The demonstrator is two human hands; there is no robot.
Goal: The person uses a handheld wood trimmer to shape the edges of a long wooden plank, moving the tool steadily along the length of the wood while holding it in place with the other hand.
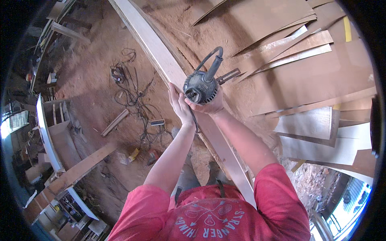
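Note:
My right hand (212, 105) is wrapped round the body of a dark trim router (202, 89). The router sits over a long pale wooden board (163, 54) that runs diagonally from the far left toward my right side. A slotted metal bar (230, 76) sticks out from the router on the right. Its thick cord (209, 56) loops up from the top and bends back down. My left hand (181, 105) is open, its fingers stretched along the board's left edge beside the router. The router's base and bit are hidden under its body.
Tangled black cables (136, 94) lie on the dusty floor at left, near a power strip (157, 122) and a short wood offcut (114, 122). Brown and white sheets (305, 124) are stacked at right. A long plank (82, 162) stretches across the lower left.

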